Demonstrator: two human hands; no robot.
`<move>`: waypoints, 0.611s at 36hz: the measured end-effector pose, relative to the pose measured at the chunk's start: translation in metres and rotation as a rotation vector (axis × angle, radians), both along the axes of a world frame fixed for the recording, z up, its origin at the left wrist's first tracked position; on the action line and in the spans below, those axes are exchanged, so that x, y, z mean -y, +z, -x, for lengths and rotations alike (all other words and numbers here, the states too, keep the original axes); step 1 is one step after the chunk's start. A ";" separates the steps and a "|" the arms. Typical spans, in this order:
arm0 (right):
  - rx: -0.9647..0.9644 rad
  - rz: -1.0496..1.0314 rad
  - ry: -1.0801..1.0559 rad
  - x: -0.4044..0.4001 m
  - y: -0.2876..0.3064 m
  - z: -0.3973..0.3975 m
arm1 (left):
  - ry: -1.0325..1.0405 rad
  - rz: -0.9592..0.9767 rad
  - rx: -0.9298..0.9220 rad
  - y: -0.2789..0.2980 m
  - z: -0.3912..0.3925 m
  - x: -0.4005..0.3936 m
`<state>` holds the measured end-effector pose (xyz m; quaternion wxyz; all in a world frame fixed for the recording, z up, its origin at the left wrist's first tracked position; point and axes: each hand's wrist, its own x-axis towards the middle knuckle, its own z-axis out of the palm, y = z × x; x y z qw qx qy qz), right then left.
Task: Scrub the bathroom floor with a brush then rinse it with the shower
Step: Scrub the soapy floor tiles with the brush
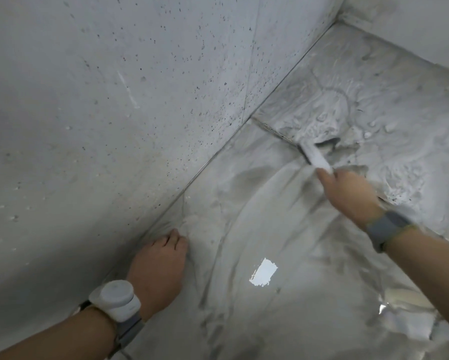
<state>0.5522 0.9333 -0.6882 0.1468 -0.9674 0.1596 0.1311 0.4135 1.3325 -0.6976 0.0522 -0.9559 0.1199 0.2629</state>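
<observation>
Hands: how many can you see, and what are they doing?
2. The left hand rests on the wet floor beside the wall. The right hand grips the white brush, scrubbing the soapy tile.

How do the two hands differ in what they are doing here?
The right hand grips the white brush and reaches far out over the soapy floor; the left hand holds nothing and rests on the floor beside the wall. The left wrist carries a bulky white device; the right only a grey band. Both wrists are strapped.
</observation>
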 end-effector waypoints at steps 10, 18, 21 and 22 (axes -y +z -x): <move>-0.231 -0.045 0.816 -0.127 -0.002 0.159 | 0.158 0.128 0.114 0.009 0.036 -0.015; -0.137 -0.066 -0.059 -0.007 0.001 -0.020 | 0.087 0.036 0.210 0.000 0.088 -0.032; -0.066 -0.125 -0.078 -0.016 0.007 -0.024 | 0.119 0.037 0.192 0.003 0.092 -0.040; -0.054 -0.128 -0.039 -0.035 0.009 -0.011 | 0.120 0.031 0.169 0.003 0.093 -0.044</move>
